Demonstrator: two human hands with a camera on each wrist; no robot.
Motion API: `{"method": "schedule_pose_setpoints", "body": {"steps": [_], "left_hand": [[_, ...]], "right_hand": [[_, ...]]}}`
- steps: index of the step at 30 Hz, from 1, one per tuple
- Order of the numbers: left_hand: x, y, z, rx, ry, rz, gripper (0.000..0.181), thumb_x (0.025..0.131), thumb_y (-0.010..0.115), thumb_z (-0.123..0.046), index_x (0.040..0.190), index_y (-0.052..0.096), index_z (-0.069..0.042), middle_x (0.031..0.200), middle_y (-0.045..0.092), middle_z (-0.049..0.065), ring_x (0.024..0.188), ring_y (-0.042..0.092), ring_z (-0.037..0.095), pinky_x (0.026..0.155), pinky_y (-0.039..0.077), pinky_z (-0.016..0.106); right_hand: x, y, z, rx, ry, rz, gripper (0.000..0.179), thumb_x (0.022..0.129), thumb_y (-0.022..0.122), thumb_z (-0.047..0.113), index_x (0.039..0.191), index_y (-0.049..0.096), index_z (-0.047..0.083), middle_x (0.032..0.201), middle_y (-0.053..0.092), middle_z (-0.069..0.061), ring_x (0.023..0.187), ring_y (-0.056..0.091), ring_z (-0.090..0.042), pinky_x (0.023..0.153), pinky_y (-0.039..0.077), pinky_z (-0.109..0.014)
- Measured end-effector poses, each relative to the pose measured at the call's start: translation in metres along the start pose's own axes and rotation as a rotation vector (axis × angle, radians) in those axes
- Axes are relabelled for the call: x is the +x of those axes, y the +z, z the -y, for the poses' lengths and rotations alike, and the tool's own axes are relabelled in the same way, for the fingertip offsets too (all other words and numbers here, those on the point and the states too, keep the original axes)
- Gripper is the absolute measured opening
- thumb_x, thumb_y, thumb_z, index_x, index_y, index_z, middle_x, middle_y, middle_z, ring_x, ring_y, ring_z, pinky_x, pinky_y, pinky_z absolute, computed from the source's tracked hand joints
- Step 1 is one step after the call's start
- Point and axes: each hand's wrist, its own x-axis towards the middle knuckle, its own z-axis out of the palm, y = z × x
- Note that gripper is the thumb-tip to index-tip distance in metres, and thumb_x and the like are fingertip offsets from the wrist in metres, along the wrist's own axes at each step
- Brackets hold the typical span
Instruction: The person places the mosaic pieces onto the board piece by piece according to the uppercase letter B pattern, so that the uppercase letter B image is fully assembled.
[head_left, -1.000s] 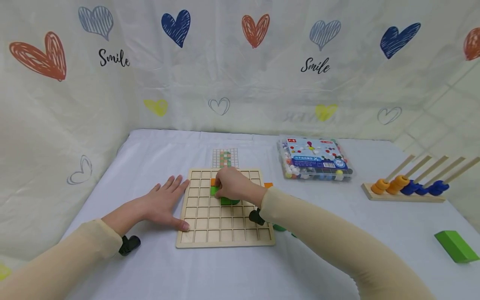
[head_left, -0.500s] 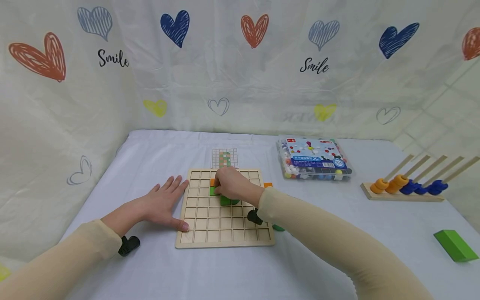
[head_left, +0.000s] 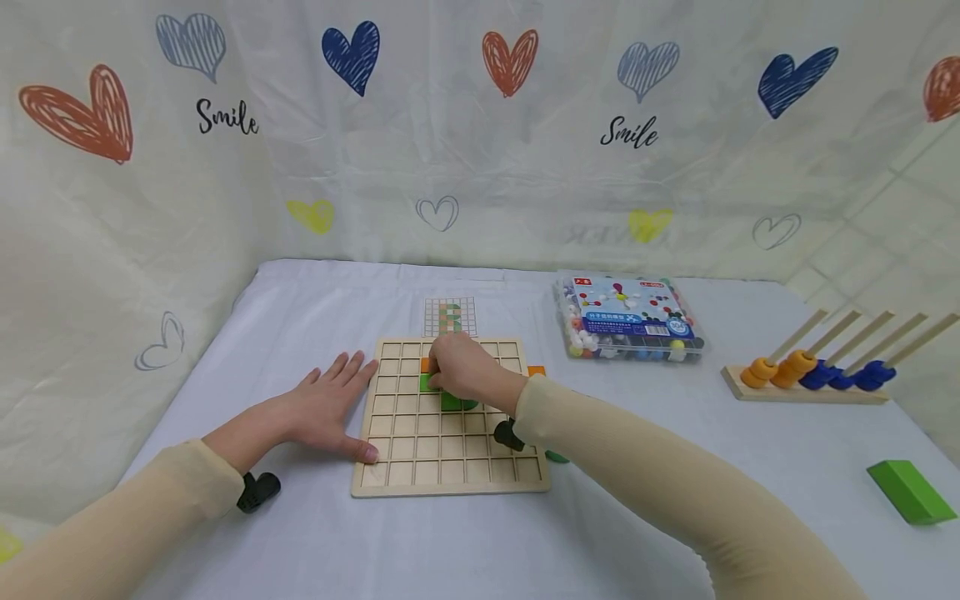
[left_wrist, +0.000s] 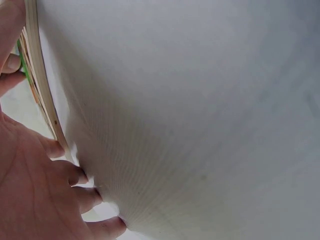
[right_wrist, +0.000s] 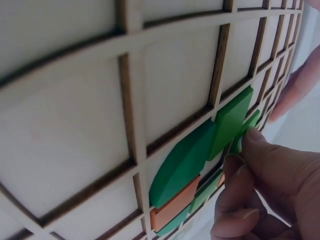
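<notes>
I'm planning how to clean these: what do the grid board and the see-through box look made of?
Grid board: wood, most likely; pale, matt surface with brown, seemingly cut cell edges. See-through box: probably hard plastic; transparent, seemingly glossy, with coloured pieces showing through.

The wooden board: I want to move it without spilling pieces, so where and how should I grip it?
The wooden board is probably best held by its left and right rims, one hand from each side: it lies flat, the coloured pieces in its cells sit away from those rims, and the left hand touches the left one.
</notes>
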Motion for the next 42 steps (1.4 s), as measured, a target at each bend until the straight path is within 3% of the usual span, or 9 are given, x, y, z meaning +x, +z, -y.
{"method": "schedule_pose_setpoints", "body": {"steps": [6,17,21,26,33,38,42], "left_hand": [[-0.001,0.000,0.000,-0.007,-0.002,0.001,0.137,0.071,0.075,-0.077,0.162,0.011,0.002,0.169,0.004,0.030,0.156,0.004,0.053,0.116,0.013,0.078],[0.001,0.000,0.001,0.016,-0.001,-0.007,0.137,0.071,0.074,-0.078,0.163,0.011,0.001,0.169,0.005,0.029,0.156,0.005,0.053,0.116,0.014,0.078],[0.000,0.000,0.001,0.017,0.004,-0.013,0.136,0.071,0.075,-0.077,0.162,0.012,0.002,0.169,0.006,0.030,0.156,0.005,0.053,0.116,0.014,0.078],[0.000,0.000,0.000,0.019,0.003,-0.012,0.136,0.071,0.075,-0.077,0.162,0.012,0.003,0.169,0.006,0.031,0.156,0.005,0.053,0.116,0.015,0.078],[0.000,-0.001,-0.001,0.026,0.005,-0.010,0.137,0.071,0.074,-0.077,0.162,0.011,0.003,0.169,0.006,0.030,0.155,0.005,0.054,0.116,0.014,0.078],[0.000,-0.001,-0.002,0.029,0.002,-0.008,0.137,0.071,0.074,-0.078,0.162,0.011,0.003,0.169,0.005,0.031,0.155,0.005,0.054,0.115,0.014,0.079],[0.002,0.001,-0.002,0.032,0.003,-0.006,0.138,0.071,0.073,-0.079,0.162,0.011,0.003,0.169,0.006,0.031,0.155,0.005,0.054,0.115,0.015,0.079]], "right_hand": [[-0.003,0.000,0.001,0.000,-0.020,-0.013,0.008,0.093,0.076,0.013,0.089,0.079,0.006,0.088,0.077,-0.006,0.077,0.068,-0.015,0.071,0.057,-0.027],[-0.014,-0.018,-0.011,0.041,-0.065,0.033,0.015,0.097,0.069,0.009,0.108,0.079,0.003,0.106,0.079,-0.011,0.096,0.074,-0.023,0.085,0.060,-0.032],[-0.024,-0.029,-0.030,0.055,-0.058,0.026,0.022,0.098,0.068,0.009,0.117,0.076,0.002,0.112,0.077,-0.011,0.102,0.072,-0.024,0.091,0.059,-0.034],[-0.043,-0.045,-0.064,0.097,-0.034,0.022,0.024,0.098,0.069,0.012,0.119,0.074,0.002,0.108,0.076,-0.009,0.098,0.069,-0.020,0.089,0.058,-0.035],[-0.072,-0.062,-0.112,0.116,0.067,-0.003,0.027,0.098,0.068,0.010,0.124,0.072,0.003,0.115,0.075,-0.011,0.105,0.069,-0.025,0.094,0.058,-0.041],[-0.078,-0.053,-0.137,0.129,0.123,0.004,0.029,0.098,0.069,0.009,0.126,0.071,0.003,0.115,0.074,-0.012,0.104,0.067,-0.024,0.095,0.058,-0.040],[-0.075,-0.040,-0.147,0.126,0.115,0.034,0.034,0.095,0.072,0.013,0.128,0.069,0.004,0.106,0.072,-0.009,0.092,0.063,-0.020,0.088,0.057,-0.036]]}}
